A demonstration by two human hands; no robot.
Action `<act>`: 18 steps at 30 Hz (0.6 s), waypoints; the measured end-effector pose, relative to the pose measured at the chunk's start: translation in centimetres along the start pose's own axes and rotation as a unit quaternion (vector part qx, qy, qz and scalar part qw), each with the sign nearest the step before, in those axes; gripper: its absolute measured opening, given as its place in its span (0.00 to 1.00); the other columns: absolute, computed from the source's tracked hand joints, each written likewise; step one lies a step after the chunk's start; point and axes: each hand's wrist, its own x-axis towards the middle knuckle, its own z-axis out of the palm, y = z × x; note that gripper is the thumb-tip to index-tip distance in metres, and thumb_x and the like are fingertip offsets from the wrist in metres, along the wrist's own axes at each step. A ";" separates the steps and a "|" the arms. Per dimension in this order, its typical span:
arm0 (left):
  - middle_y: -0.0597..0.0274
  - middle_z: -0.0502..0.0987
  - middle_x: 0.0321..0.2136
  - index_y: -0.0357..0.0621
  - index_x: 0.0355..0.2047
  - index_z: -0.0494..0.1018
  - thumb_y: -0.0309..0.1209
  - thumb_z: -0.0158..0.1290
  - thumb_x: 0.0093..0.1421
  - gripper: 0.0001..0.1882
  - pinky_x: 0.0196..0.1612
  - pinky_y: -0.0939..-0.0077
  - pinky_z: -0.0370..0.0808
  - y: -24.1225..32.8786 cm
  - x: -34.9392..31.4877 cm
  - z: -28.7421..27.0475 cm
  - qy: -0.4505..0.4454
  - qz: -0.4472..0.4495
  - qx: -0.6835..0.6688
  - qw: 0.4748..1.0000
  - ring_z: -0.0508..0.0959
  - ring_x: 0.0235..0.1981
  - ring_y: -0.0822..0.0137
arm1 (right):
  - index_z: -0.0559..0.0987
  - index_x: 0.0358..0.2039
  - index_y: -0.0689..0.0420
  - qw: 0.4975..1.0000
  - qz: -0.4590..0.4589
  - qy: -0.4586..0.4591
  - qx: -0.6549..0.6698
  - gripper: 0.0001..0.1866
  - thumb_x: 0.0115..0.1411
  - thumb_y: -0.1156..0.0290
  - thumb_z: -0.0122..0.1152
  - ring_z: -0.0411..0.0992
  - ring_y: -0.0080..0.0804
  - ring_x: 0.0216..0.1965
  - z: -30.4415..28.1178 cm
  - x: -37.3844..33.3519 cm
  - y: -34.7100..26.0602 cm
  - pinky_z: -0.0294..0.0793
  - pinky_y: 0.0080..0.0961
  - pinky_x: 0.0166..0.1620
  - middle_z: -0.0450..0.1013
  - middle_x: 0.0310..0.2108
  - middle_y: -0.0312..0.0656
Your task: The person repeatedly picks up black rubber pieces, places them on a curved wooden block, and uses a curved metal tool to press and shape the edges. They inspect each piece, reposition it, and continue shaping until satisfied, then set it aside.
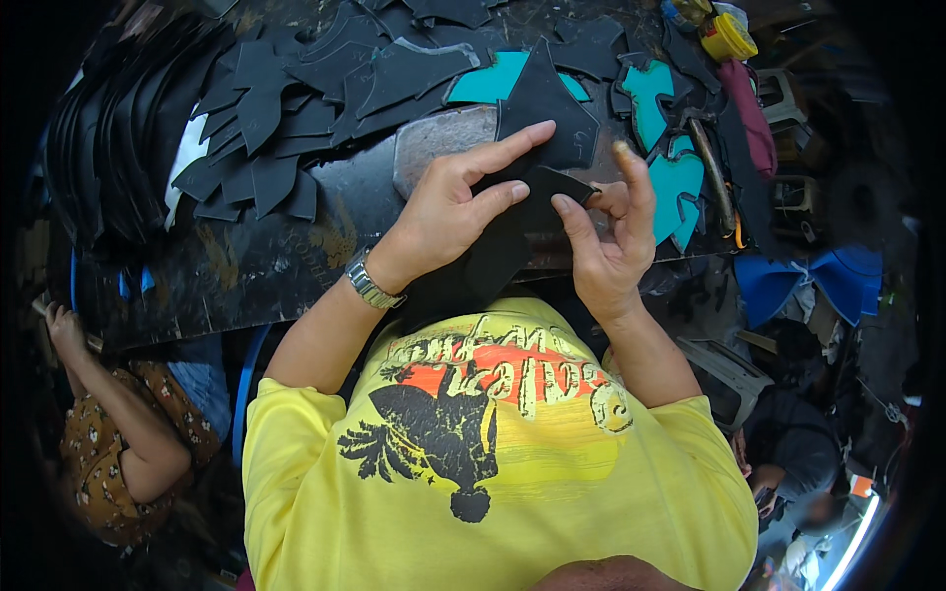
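Both hands are pinching one black cut piece (pixel 537 187) just above the dark worktable (pixel 266 266) — left hand (pixel 448 212) steadying it, right hand (pixel 606 241) gripping its edge — likely aligning layers.

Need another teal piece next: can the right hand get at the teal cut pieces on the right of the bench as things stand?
Probably yes, once freed. The right hand is pinching the black piece together with the left hand; the teal pieces lie just beyond its fingers, uncovered.
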 end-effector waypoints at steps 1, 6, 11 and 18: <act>0.57 0.71 0.66 0.40 0.67 0.67 0.22 0.56 0.65 0.30 0.69 0.70 0.63 0.0 -0.1 0.1 0.007 0.016 0.007 1.000 0.69 0.67 0.66 | 0.62 0.69 0.61 1.000 0.009 0.014 0.014 0.40 0.59 0.83 0.70 0.69 0.20 0.31 0.0 0.0 -0.1 0.73 0.17 0.40 0.76 0.50 0.42; 0.57 0.71 0.66 0.40 0.67 0.67 0.22 0.56 0.65 0.30 0.69 0.70 0.63 0.1 -0.3 0.0 0.015 0.019 0.024 0.999 0.69 0.67 0.65 | 0.52 0.74 0.60 0.974 0.146 0.032 0.171 0.47 0.60 0.83 0.68 0.62 0.15 0.30 0.3 0.6 -1.1 0.66 0.12 0.40 0.70 0.34 0.32; 0.57 0.73 0.64 0.42 0.66 0.70 0.20 0.55 0.64 0.28 0.65 0.70 0.68 0.1 -0.5 0.1 0.036 0.033 0.025 0.999 0.74 0.63 0.65 | 0.49 0.75 0.58 0.957 0.203 0.018 0.208 0.48 0.61 0.82 0.66 0.60 0.14 0.30 0.4 1.2 -1.7 0.61 0.10 0.39 0.61 0.27 0.27; 0.57 0.72 0.65 0.40 0.66 0.68 0.21 0.57 0.64 0.29 0.68 0.72 0.64 0.3 -0.5 -0.4 0.004 0.021 0.006 1.000 0.71 0.66 0.67 | 0.56 0.73 0.57 0.875 0.319 -0.005 0.364 0.42 0.61 0.81 0.66 0.67 0.14 0.33 -0.1 2.5 -1.2 0.68 0.12 0.42 0.66 0.28 0.28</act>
